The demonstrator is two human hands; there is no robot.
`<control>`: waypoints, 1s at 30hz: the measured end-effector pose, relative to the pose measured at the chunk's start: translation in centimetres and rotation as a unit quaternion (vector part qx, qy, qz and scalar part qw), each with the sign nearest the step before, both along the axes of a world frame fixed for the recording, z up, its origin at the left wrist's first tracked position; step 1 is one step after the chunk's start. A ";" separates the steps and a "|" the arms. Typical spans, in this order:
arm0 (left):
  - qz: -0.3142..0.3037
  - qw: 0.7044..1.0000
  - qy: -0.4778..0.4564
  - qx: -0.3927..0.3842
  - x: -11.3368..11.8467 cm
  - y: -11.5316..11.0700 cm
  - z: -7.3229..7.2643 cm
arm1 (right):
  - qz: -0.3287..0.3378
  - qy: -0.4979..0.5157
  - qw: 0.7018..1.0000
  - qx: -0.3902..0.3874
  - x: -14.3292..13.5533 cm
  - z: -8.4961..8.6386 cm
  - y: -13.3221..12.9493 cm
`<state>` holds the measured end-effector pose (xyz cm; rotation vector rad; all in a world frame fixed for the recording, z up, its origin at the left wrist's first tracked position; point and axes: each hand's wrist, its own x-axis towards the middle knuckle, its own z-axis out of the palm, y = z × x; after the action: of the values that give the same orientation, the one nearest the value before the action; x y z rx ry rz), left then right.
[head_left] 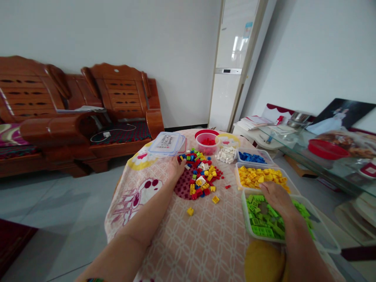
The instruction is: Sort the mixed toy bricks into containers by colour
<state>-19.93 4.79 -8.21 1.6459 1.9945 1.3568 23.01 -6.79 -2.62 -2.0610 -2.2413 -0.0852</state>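
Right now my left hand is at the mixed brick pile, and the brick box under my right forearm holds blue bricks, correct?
Not quite: in the head view, the brick box under your right forearm holds green bricks, not blue. Your left hand is indeed at the mixed brick pile.

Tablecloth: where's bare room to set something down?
Widest: the tablecloth between the left forearm and the green-brick box, nearer than the loose yellow bricks. Another: left of that forearm. Crowded: the brick pile and the right side, by the yellow-brick box.
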 end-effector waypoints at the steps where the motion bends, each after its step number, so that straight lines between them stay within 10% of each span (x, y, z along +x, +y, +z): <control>1: -0.001 1.000 -0.001 -0.003 0.0 0.3 0.0 | 0.000 -0.002 1.000 0.002 0.0 -0.1 0.0; 16: -0.070 0.996 0.047 -0.041 1.5 1.8 0.8 | -0.001 -0.001 1.000 0.021 0.0 -0.4 -0.2; 24: -0.149 0.983 0.108 -0.018 3.4 -1.9 0.9 | 0.000 0.025 0.999 0.034 0.2 -0.7 -0.2; 30: -0.091 0.987 0.117 0.059 3.8 0.9 2.8 | 0.020 0.029 0.997 0.063 0.7 -1.3 -0.1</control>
<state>-16.14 5.71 -5.45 2.0717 1.8532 1.2899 23.72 -6.91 -3.94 -1.9281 -2.1826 -0.1583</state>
